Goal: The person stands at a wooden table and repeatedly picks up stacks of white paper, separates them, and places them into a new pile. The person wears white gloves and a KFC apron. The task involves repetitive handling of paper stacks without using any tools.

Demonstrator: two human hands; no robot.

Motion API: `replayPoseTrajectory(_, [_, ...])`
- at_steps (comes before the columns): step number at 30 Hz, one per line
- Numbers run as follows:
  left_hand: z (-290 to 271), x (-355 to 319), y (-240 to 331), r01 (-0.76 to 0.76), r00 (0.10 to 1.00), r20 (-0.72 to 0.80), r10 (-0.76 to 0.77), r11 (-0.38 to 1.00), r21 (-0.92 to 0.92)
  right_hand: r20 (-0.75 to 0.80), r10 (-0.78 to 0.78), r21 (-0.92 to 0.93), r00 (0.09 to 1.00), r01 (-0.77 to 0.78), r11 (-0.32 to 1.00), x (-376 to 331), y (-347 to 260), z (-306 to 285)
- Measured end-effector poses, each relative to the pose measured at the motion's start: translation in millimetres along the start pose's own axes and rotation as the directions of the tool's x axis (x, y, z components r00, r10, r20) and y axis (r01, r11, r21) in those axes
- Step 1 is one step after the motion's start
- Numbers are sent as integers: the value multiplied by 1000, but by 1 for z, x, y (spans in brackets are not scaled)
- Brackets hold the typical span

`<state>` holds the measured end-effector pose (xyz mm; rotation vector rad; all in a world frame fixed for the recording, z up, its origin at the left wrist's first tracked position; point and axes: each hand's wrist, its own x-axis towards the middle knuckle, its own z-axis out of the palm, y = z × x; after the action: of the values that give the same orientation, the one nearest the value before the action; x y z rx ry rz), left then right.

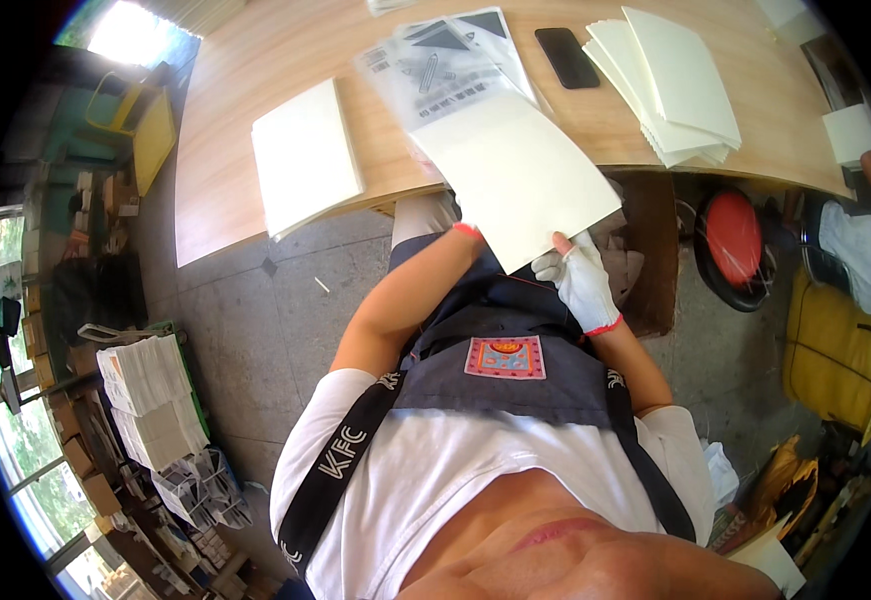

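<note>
A cream paper pad or thin stack of sheets [520, 180] is held over the table's front edge, slanting toward my lap. My right hand [585, 280], in a white glove with bare thumb tip, pinches its near right corner, thumb on top. My left hand is hidden beneath the paper; only its red glove cuff [467, 230] shows at the left edge. Just beyond the paper lie printed clear plastic bags [445, 75], the paper's far end meeting them. Whether it is inside a bag, I cannot tell.
On the wooden table [225, 190], a cream paper stack [305, 155] lies left. A black phone [566, 57] and a fanned paper pile [670, 85] lie right. A red stool [733, 238] stands below the right side. Another person's sleeve [860, 245] shows far right; bundled paper [150, 390] stands left.
</note>
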<state>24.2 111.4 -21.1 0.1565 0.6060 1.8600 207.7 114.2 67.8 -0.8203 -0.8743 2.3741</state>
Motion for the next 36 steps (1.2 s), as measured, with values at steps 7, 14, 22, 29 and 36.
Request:
replayPoseTrajectory(7, [-90, -43, -63, -188, 948, -252, 195, 981, 54, -72, 139, 96, 988, -132, 987, 40, 39, 10])
replayPoseTrajectory(14, [-23, -66, -21, 117, 870, -478, 119, 893, 435, 25, 176, 335, 984, -174, 926, 112, 50, 23])
replayPoseTrajectory(22, [-14, -115, 67, 133, 895, -434, 108, 862, 489, 395, 0, -876, 919, 376, 302, 82, 28, 50])
replayPoseTrajectory(29, [-28, -109, 89, 214, 915, -400, 60, 766, 606, 646, 46, -658, 762, 586, -474, 101, 47, 74])
replayPoseTrajectory(36, [-23, -124, 96, 226, 899, -413, 147, 651, 724, -124, -310, -334, 943, 255, 908, 95, -27, -46])
